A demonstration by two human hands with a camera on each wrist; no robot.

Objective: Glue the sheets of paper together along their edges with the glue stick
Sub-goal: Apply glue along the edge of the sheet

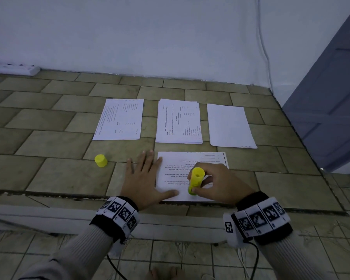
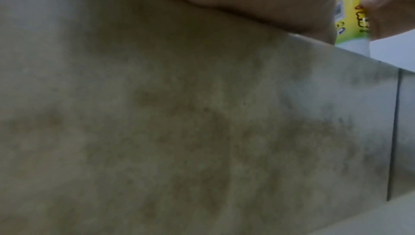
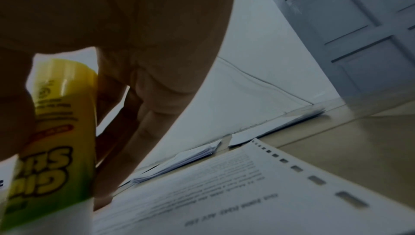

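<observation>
Glue stick point(image 1: 196, 179) is pinched, tip down, by curled fingers point(image 1: 207, 180) of the right hand point(image 1: 220, 183) on the near sheet point(image 1: 202, 159). That sheet's left edge is pressed by the left hand point(image 1: 144, 181), fingers spread flat. Cap point(image 1: 100, 160) stands left; three stacks point(image 1: 179, 122) lie beyond on the floor point(image 1: 49, 138).

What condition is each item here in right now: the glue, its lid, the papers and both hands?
glue stick: uncapped, tip down on the near sheet, held upright with a slight tilt.
yellow cap: off, standing on the tiles to the left.
near sheet: flat, printed side up.
left hand: flat, fingers spread, thumb pressing the sheet's corner.
right hand: fingers curled round the glue stick.
three paper stacks: lying flat in a row, untouched.
</observation>
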